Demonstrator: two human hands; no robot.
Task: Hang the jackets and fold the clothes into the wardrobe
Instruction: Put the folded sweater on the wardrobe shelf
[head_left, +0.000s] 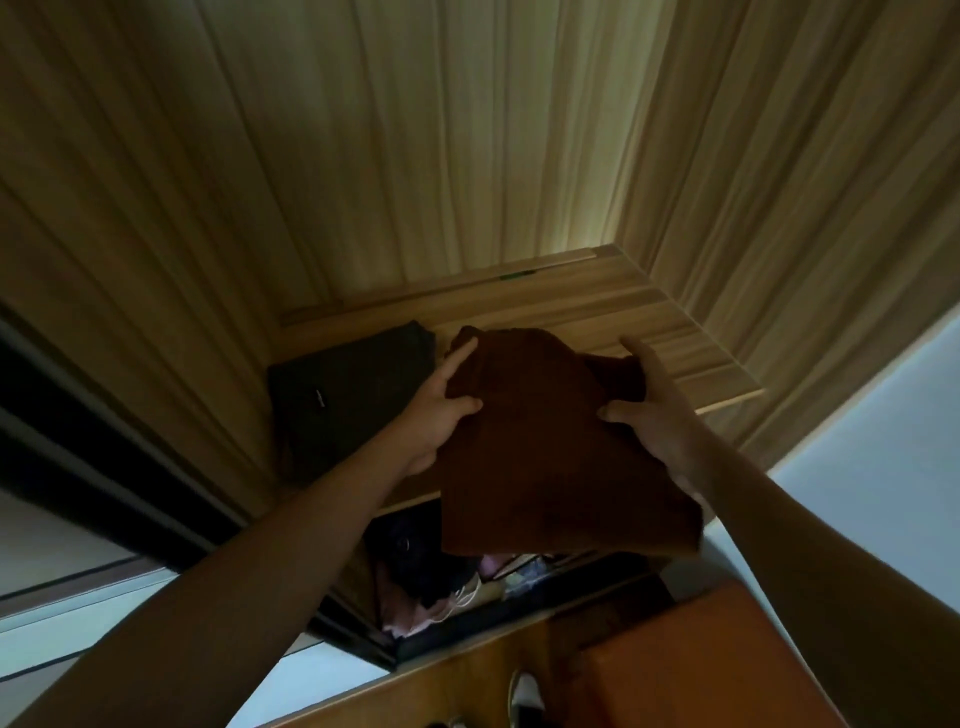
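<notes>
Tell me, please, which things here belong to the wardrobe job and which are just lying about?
Job:
brown garment, held by left hand and right hand
dark folded garment
wardrobe shelf

Lying about:
orange object
jumbled items below the shelf

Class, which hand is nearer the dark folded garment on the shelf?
Left. The left hand lies beside the dark folded garment; the right hand is across the brown garment, farther away.

This is a home, at an open wardrobe (415, 130) of wood-grain panels. A folded dark garment (343, 405) lies on its shelf (623, 317), and more clothes (415, 597) fill the compartment below.
</notes>
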